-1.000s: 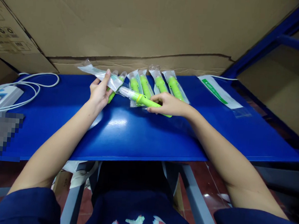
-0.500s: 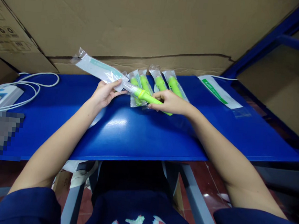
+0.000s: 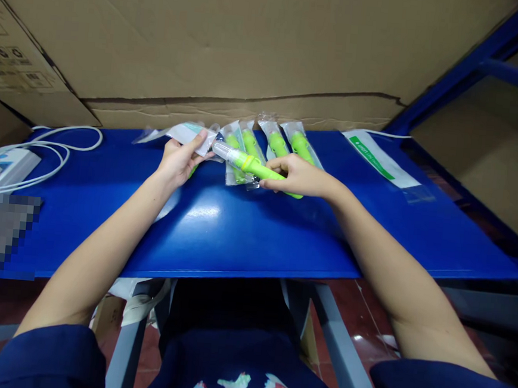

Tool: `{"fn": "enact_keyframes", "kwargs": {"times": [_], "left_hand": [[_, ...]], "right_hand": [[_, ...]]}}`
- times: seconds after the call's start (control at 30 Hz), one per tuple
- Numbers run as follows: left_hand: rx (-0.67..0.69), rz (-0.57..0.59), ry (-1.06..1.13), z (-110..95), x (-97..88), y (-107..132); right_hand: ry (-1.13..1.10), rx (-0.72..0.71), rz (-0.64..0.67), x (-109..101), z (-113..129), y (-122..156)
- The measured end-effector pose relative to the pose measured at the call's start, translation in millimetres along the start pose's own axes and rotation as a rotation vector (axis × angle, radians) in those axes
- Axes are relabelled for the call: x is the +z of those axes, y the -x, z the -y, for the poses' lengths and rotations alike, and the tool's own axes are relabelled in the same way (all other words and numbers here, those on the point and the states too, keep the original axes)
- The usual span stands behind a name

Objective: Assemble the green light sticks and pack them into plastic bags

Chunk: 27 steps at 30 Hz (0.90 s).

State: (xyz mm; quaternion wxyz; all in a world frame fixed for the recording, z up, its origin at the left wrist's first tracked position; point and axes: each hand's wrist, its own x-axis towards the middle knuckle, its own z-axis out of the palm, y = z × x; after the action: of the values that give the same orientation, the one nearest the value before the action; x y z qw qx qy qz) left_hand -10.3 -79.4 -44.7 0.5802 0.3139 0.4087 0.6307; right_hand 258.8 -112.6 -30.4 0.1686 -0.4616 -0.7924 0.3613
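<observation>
My left hand [image 3: 178,161] grips one end of a clear plastic sleeve [image 3: 180,133] that lies low over the blue table [image 3: 238,228], pointing left. My right hand [image 3: 298,176] holds a lime-green pen-shaped item with a clear cap [image 3: 247,163], its capped tip close to the sleeve's open end. Behind both hands, several more green items in sealed clear bags [image 3: 272,142] lie side by side near the table's back edge.
A white device with a coiled white cable [image 3: 29,155] sits at the left of the table. A flat white and green packet [image 3: 380,162] lies at the back right. Cardboard boxes [image 3: 235,42] form a wall behind the table. A blue shelf frame [image 3: 475,61] rises on the right.
The left hand lifted the sleeve up and then lowered it flat toward the table. The right hand with the green item shifted slightly up and right.
</observation>
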Motion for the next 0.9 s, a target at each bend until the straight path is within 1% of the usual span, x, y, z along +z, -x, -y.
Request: {"fn": "enact_keyframes", "kwargs": {"times": [0.23, 0.43, 0.57, 0.67, 0.77, 0.9], "left_hand": [[0.011, 0.02, -0.061, 7, 0.5, 2], [-0.002, 0.092, -0.058, 6, -0.6, 4], [-0.046, 0.125, -0.083, 5, 2.9, 10], [-0.061, 0.159, -0.1, 8, 5.9, 15], [-0.047, 0.162, -0.1, 13, 8.0, 19], [-0.074, 0.159, -0.093, 19, 11.9, 24]], "right_hand": [[0.006, -0.05, -0.007, 2, 1, 0], [0.049, -0.061, -0.06, 5, 5, 0], [0.072, -0.058, -0.073, 8, 5, -1], [0.083, -0.054, -0.112, 11, 4, -3], [0.017, -0.02, -0.132, 18, 5, -4], [-0.178, 0.051, -0.159, 33, 13, -5]]}}
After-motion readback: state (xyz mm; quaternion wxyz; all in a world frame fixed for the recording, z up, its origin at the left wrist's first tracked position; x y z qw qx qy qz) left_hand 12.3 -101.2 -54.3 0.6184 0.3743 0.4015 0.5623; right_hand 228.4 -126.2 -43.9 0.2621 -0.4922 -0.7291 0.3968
